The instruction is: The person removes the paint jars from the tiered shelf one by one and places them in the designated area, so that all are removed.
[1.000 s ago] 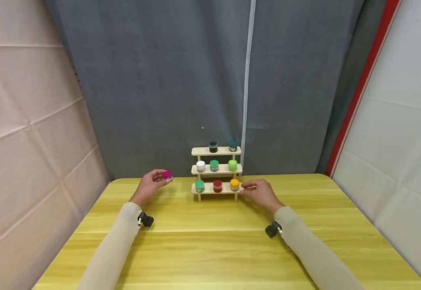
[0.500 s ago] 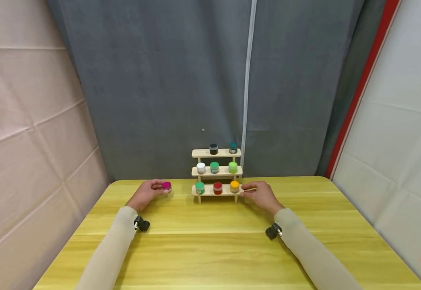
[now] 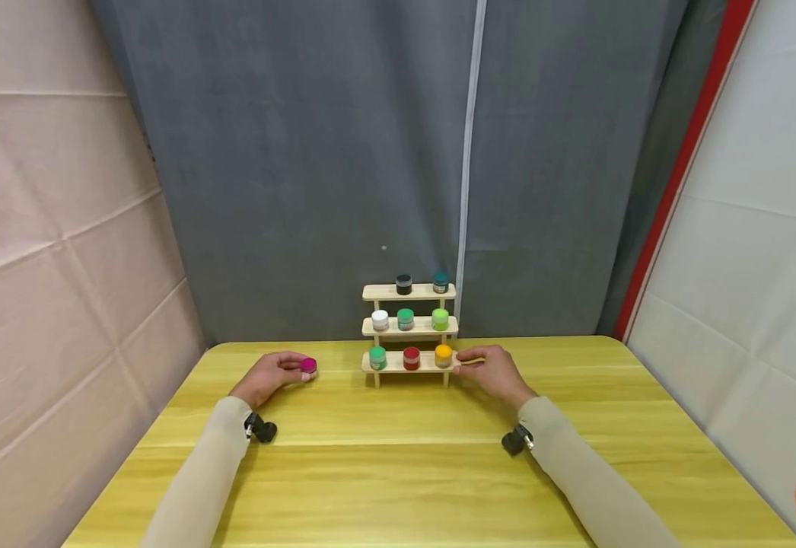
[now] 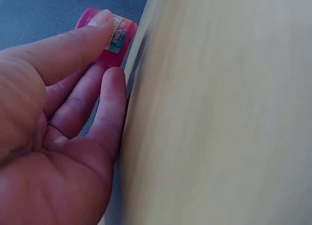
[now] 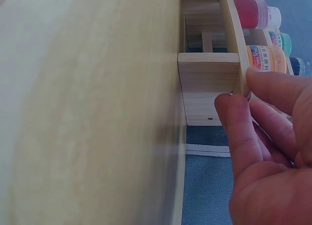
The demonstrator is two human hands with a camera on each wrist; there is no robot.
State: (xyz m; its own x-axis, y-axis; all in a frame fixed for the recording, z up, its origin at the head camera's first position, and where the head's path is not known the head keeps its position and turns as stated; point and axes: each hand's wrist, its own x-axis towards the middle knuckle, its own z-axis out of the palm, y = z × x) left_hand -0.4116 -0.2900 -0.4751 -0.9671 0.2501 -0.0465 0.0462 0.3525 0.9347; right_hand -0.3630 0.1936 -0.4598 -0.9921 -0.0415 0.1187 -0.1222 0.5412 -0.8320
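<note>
My left hand (image 3: pixel 269 377) pinches a small magenta paint jar (image 3: pixel 308 366) low over the table, left of the rack. In the left wrist view, the thumb lies along the labelled magenta jar (image 4: pixel 118 46) and the fingers support it from the other side. My right hand (image 3: pixel 497 374) grips the right end of a three-tier wooden display rack (image 3: pixel 393 368), at its bottom shelf. The right wrist view has thumb and fingertips on that shelf end (image 5: pixel 238 35), just beside the yellow-orange jar (image 5: pixel 268 59). Whether the magenta jar touches the table, I cannot tell.
On the bottom shelf stand green (image 3: pixel 377 358), red (image 3: pixel 411 358) and yellow-orange jars. White (image 3: pixel 380 320), green (image 3: pixel 405 320) and lime (image 3: pixel 440 320) jars fill the middle one. Black (image 3: pixel 403 285) and teal (image 3: pixel 440 283) jars stand on top. A grey curtain (image 3: pixel 288 167) hangs behind the table (image 3: pixel 398 487).
My left hand has come down and slightly left with the magenta jar, nearer the tabletop. The right hand keeps its grip on the rack, and the jars on the shelves stay put.
</note>
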